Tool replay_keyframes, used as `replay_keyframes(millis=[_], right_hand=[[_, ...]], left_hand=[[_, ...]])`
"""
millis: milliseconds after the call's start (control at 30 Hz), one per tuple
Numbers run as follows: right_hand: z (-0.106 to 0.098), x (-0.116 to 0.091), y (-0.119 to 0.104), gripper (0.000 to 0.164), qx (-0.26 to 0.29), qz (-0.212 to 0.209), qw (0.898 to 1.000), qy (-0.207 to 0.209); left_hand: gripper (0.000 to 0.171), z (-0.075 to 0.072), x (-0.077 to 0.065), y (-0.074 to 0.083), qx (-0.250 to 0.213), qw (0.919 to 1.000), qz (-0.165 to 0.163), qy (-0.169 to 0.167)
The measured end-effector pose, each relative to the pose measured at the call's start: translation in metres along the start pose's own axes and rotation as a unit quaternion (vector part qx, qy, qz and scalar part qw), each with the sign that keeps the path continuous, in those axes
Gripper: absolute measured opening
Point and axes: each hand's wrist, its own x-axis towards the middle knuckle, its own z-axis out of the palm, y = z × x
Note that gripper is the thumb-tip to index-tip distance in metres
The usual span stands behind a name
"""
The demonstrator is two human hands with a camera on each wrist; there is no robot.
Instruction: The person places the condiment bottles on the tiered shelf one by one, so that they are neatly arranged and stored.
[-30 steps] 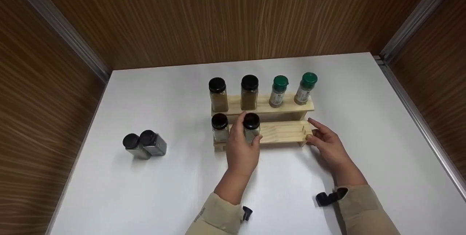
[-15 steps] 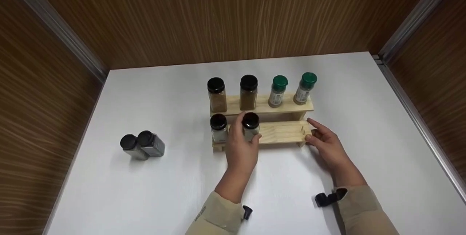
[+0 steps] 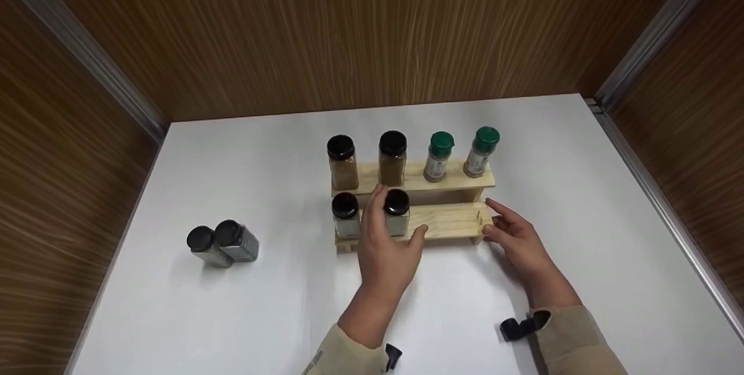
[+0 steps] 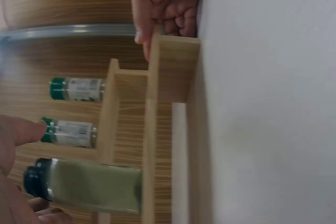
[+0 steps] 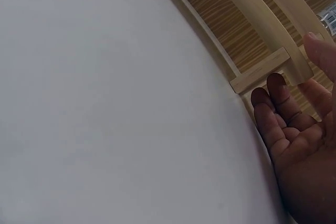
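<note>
1. Ideally, the left hand (image 3: 388, 250) comes off the front-row bottle (image 3: 397, 222) cleanly: its thumb stands spread apart from the glass, its fingers lie along the other side, and I cannot tell whether they touch it.
2. That bottle stands upright on the lower shelf of the wooden rack (image 3: 444, 219), beside another black-capped bottle (image 3: 347, 225). The gap between the two looks tight, so drawing the fingers straight back seems safer than sweeping sideways.
3. The right hand (image 3: 517, 242) pinches the rack's end between thumb and forefinger; a light, steady hold should be enough to keep the rack from sliding.
4. The left wrist view gives the bottle side-on, its base at shelf level, which the head view largely hides.
5. The right wrist view shows the lower fingers curled beside the rack's foot, unseen from above.
6. Only the head view shows two dark bottles (image 3: 239, 245) together on the surface (image 3: 279, 311).
</note>
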Motion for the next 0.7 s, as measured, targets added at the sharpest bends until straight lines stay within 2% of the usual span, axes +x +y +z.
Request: replay_keyframes(millis=[100,200,333,467,700], right_hand=[[0.001,-0.001,0.001,0.062,0.002,-0.002,1.0,0.0],[0.002,-0.001,0.001,0.062,0.008,-0.004,1.0,0.003],[0.003,-0.002,0.003,0.062,0.008,0.002,1.0,0.003],[0.003,-0.001,0.002,0.063,0.001,0.003,1.0,0.0],[0.0,0.0,0.001,0.062,-0.003,0.003,1.0,0.001]], left_hand=[[0.077,-0.009,0.001,0.011,-0.018,0.9986,0.044,0.022],[0.068,-0.02,0.005,0.021,-0.036,0.9939,0.089,0.055],[0.065,-0.035,0.013,0.028,-0.042,0.9867,0.123,0.097],[0.064,-0.051,0.022,0.025,-0.042,0.9838,0.12,0.126],[0.06,-0.084,0.039,0.003,-0.037,0.9794,0.068,0.186]])
